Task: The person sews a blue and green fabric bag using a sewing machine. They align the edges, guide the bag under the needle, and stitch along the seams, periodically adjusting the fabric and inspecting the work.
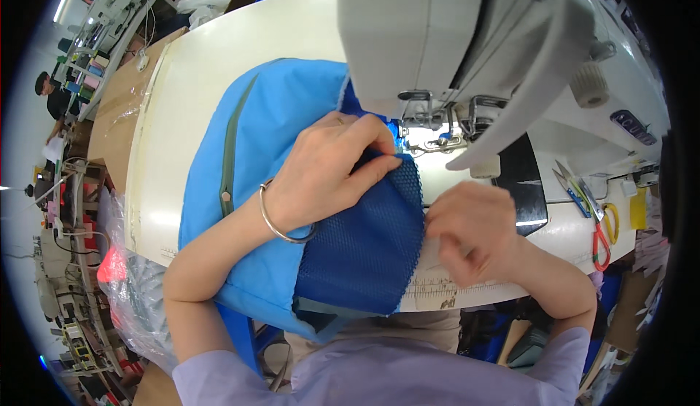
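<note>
A light blue fabric bag piece [284, 96] with a dark green zipper [232, 143] lies under my left forearm. Joined to it is a navy mesh panel [364, 242], whose upper edge reaches the presser foot [437, 143] of a white sewing machine [412, 34]. My left hand [328, 162] pinches that upper edge between thumb and forefinger, close beside the foot. Just right of the mesh's side edge, my right hand [474, 231] is curled and slightly blurred. Whether anything is inside its bent fingers cannot be made out.
Scissors with red handles [599, 242] and a yellow-handled tool [611, 220] lie right of the machine on the white table [171, 187]. Clear plastic wrapping [138, 304] hangs at the left edge. Farther left, a person [57, 103] stands near shelves of thread.
</note>
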`<action>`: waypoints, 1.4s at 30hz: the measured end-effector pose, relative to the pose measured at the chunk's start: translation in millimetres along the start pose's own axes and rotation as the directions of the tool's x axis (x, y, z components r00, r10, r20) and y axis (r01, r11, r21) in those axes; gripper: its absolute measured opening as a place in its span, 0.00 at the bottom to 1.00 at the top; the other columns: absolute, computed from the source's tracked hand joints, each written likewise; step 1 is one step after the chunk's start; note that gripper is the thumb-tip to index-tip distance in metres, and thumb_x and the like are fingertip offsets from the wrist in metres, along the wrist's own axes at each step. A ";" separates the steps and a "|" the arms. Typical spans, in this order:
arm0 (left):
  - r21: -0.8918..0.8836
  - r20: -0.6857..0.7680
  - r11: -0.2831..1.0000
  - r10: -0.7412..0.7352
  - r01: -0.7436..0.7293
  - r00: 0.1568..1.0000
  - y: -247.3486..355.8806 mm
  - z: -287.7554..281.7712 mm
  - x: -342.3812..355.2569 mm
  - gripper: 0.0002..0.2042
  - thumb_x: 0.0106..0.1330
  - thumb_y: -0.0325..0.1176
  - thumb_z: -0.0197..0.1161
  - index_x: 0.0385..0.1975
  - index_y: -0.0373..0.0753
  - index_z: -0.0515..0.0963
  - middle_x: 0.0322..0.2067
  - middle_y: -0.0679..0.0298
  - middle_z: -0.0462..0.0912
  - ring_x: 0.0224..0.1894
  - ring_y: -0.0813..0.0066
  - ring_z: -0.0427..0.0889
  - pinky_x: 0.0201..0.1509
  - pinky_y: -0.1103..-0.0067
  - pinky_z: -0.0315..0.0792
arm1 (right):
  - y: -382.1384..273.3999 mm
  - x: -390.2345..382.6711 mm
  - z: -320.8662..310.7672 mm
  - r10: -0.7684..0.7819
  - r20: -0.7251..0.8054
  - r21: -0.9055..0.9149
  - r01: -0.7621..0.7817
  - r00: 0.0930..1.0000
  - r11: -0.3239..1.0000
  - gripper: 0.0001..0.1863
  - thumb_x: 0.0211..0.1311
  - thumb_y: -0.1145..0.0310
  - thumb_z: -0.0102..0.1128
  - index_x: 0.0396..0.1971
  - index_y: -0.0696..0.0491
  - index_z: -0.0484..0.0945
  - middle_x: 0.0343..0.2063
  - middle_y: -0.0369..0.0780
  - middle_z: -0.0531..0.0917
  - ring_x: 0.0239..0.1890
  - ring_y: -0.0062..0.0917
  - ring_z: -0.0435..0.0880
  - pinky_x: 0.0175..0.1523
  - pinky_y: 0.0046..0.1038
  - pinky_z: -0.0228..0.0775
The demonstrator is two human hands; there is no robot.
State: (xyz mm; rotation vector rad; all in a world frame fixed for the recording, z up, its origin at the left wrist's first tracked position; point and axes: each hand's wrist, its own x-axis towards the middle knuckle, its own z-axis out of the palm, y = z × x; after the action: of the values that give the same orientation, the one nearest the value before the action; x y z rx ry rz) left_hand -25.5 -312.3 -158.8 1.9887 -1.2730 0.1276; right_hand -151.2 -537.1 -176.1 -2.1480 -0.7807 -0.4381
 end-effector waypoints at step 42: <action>-0.153 0.162 0.988 -0.006 0.031 0.987 21.4 -1.4 -18.7 0.14 0.58 0.33 0.76 0.43 0.41 0.85 0.34 0.63 0.84 0.39 0.62 0.83 0.47 0.71 0.72 | -11.4 4.6 15.0 0.431 -0.049 0.223 -0.411 0.901 0.884 0.10 0.53 0.77 0.76 0.36 0.58 0.85 0.29 0.39 0.86 0.27 0.19 0.84 0.32 0.23 0.76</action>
State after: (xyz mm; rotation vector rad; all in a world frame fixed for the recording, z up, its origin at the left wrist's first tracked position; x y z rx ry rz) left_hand -51.8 -302.2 -154.7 1.9063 -1.3231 -0.1409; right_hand -154.5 -518.0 -176.6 -2.0073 -0.2709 -0.2170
